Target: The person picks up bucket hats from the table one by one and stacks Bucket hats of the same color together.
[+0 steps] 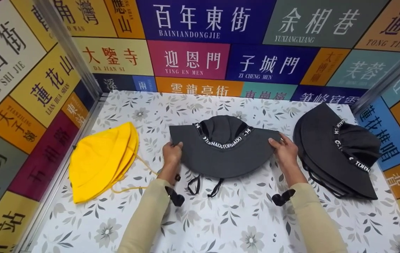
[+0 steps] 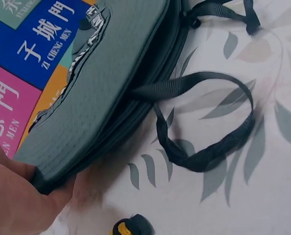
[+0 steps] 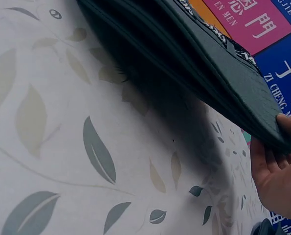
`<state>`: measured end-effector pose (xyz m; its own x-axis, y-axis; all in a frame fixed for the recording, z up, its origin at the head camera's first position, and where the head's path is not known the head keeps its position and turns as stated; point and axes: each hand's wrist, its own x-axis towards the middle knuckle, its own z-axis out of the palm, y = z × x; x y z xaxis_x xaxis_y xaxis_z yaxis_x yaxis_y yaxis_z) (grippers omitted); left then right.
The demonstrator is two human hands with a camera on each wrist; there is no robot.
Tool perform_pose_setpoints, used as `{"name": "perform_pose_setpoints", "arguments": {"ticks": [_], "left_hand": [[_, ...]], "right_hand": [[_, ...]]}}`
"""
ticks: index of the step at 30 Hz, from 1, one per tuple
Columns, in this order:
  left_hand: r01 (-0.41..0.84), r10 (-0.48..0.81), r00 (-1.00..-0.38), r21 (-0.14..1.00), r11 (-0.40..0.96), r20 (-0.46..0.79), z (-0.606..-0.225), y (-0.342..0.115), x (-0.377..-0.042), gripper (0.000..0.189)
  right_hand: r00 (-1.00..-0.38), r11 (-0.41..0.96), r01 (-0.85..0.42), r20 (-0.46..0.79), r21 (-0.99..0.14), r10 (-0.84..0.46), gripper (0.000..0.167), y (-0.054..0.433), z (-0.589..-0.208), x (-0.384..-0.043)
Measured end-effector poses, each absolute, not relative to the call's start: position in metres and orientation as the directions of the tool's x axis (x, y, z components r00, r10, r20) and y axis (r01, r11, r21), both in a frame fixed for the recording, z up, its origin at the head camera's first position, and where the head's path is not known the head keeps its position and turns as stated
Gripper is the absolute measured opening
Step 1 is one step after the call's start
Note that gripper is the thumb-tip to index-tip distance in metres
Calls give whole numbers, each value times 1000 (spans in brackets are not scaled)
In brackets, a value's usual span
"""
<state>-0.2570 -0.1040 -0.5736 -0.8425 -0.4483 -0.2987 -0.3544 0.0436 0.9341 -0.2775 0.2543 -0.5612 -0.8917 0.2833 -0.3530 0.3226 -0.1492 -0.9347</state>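
A dark grey bucket hat point(image 1: 228, 158) with a lettered black band is folded flat in the middle, its brim toward the person. The left hand point(image 1: 172, 154) pinches the brim's left corner, thumb on top, fingers beneath. At the right corner, the right hand point(image 1: 286, 149) pinches the brim the same way. Black straps point(image 2: 204, 156) dangle from under the hat onto the cloth. In the right wrist view, the layered brim edge point(image 3: 184, 73) is raised over the table with a shadow below it.
Yellow bucket hats point(image 1: 101, 161) lie folded on the left, a yellow cord trailing toward the left forearm. More dark grey hats point(image 1: 333, 154) are stacked on the right. The flower-patterned tabletop point(image 1: 193, 218) is bounded by walls of colourful street-name signs point(image 1: 189, 59).
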Motion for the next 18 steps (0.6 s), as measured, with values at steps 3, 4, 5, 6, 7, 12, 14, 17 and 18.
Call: {"name": "perform_pose_setpoints", "arguments": {"ticks": [3,4,5,6,7,12,14,17,18], "left_hand": [[-394,-464,-829,915,87,-313,-576,-105,-257,39],[-406,-470,-825,907,110,-313,-576,-105,-257,38],[-417,-474,-823,900,130,-313,-576,-106,-256,38],[-426,-477,-821,893,148,-313,-577,-107,-256,38],[-432,-478,-822,886,169,-310,-577,-108,-255,38],[-446,-459,-842,843,300,-282,-577,-113,-254,38],[-450,-446,-853,813,370,-270,-575,-115,-254,37],[-457,-426,-866,759,464,-260,-574,-117,-254,38],[-457,-423,-869,742,490,-256,-574,-117,-254,39]], "right_hand": [[-875,-123,371,-391,-921,285,70,255,-564,-278],[-870,-113,389,-405,-914,282,70,255,-565,-277],[-866,-98,404,-415,-910,281,70,254,-567,-276],[-863,-85,417,-423,-905,276,71,254,-569,-276],[-861,-71,427,-430,-901,272,71,253,-571,-275],[-852,29,463,-436,-886,292,69,251,-580,-272],[-851,81,465,-420,-882,314,67,251,-582,-273],[-855,146,456,-387,-878,345,65,250,-584,-273],[-858,179,453,-371,-873,356,65,250,-585,-273]]}}
